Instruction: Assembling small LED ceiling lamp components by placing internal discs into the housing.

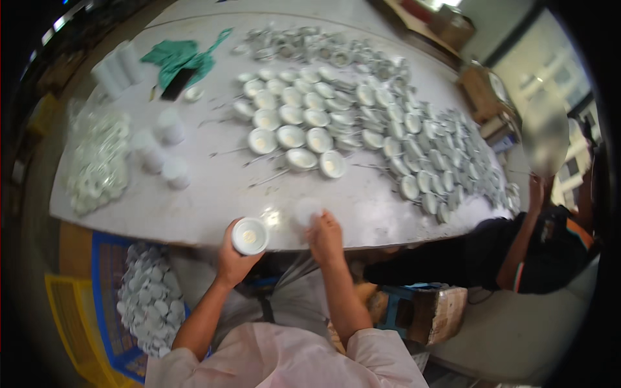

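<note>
At the table's near edge my left hand [231, 264] is closed round a small white round LED downlight [250, 235], its open face up and a yellowish patch showing inside. To its right, my right hand [326, 239] pinches a thin translucent white disc [306, 211], which is a little blurred. The disc is held apart from the downlight. Beyond both hands, rows of similar white downlights [291, 136] with short wires lie on the white table [213, 187].
Stacks of white discs [173, 173] and a clear bag of white rings [97, 161] lie on the left. Behind them are a green cloth [174, 57] and a dark phone [178, 84]. A blue crate [107, 297] holds many small white parts below. Another person [550, 249] sits at right.
</note>
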Motion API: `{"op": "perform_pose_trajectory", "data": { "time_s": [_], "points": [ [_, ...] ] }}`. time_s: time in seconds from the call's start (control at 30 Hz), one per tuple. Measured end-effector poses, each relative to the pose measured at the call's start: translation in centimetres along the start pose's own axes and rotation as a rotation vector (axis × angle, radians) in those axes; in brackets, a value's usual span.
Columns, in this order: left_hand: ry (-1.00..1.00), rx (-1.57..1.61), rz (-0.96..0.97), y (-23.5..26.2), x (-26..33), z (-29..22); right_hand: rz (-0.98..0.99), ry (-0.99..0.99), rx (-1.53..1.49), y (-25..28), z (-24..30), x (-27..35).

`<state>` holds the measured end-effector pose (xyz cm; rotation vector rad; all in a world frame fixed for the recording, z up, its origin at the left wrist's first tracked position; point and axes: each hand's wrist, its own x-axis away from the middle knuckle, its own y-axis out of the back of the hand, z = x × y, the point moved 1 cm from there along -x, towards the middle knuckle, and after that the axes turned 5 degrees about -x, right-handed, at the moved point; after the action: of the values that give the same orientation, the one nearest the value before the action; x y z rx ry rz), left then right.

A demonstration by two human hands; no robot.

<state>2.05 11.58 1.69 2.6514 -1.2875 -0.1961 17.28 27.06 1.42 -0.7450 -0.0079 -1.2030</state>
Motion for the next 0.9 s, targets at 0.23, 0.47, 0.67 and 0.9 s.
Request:
{"op": "perform_pose_trajectory", "data": {
  "time_s": [0.23, 0.47, 0.67, 0.9],
  "points": [
    [0.113, 0.268, 0.087, 0.2, 0.7, 0.7, 0.048, -0.019, 0.033, -0.1, -1.5, 1.8],
    [0.133, 0.239, 0.030, 1.2, 1.2, 0.9, 0.108, -0.079, 0.107, -1.4, -2.7, 2.2],
    [0.091, 0.325, 0.271, -1.3, -0.6, 0.4, 0.126, 0.018, 0.254, -1.0, -0.9, 3.2],
    [0.008, 0.279, 0.171, 0.3, 1.1, -1.2, 0.248, -0.016, 0.345, -3.7, -3.9, 4.7]
  ]
}}
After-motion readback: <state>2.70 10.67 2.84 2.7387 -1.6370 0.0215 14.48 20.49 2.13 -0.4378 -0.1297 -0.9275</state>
